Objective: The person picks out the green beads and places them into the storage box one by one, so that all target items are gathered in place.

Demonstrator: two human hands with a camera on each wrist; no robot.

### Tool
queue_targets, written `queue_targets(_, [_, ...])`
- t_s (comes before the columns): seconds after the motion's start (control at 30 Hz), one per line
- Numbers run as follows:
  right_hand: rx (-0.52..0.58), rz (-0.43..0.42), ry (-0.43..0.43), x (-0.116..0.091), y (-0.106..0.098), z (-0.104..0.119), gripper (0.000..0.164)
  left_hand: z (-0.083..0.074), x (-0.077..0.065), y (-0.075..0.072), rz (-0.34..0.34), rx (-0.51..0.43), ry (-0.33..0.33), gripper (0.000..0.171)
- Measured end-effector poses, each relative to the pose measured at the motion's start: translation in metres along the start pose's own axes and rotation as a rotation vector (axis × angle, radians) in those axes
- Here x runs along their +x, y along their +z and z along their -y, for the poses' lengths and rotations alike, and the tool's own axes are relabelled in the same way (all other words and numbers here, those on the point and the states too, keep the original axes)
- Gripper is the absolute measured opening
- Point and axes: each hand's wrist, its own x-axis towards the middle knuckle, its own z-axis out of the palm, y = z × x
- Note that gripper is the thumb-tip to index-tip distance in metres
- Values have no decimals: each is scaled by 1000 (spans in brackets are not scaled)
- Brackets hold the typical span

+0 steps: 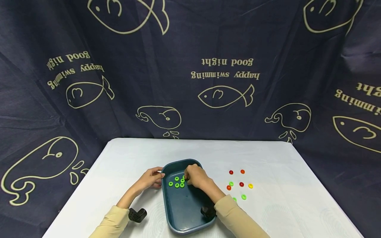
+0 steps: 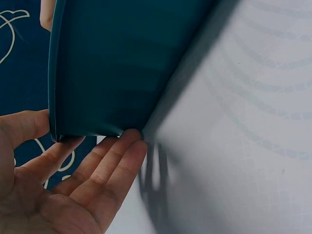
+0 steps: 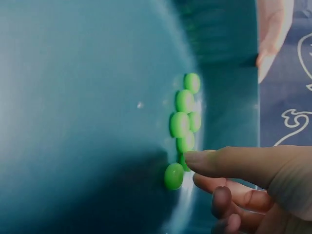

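while the tray (image 1: 182, 215) is gripped at its left rim by the left hand (image 1: 151, 178), green rings (image 3: 179, 125) in its far half are reached from its right side by the nearer right hand (image 1: 196, 175); whether any is pinched cannot be told.

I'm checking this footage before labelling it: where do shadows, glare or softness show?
Left wrist view: finger-like shadows on the white table beside the left hand; right wrist view: bright glare on the tray near slightly soft green rings, dark shadow below; head view: faint shadow by the left forearm.
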Motion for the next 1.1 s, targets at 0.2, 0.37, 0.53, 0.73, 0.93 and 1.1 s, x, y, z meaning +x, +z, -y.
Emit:
queue_targets(0.2, [134,-23,-69,-2,-8,0,13,0,0,0,1,1,7,49])
queue_targets(0.37, [201,-44,-85,-4,-18,-1,12,0,0,0,-1,8,9,47])
queue_targets(0.53, [280,-77,-64,-6,-30,-6,10,-1,0,0,4,2,9,47])
queue_targets(0.73, [380,-155,-19,-14,-42,-20,10,-1,0,0,-4,8,6,47])
queue_targets(0.93, [402,-232,46,-29,-55,-40,13,0,0,0,-15,11,8,46])
queue_targets(1.1, [401,-283,120,-44,-62,-63,11,0,0,0,-13,16,9,46])
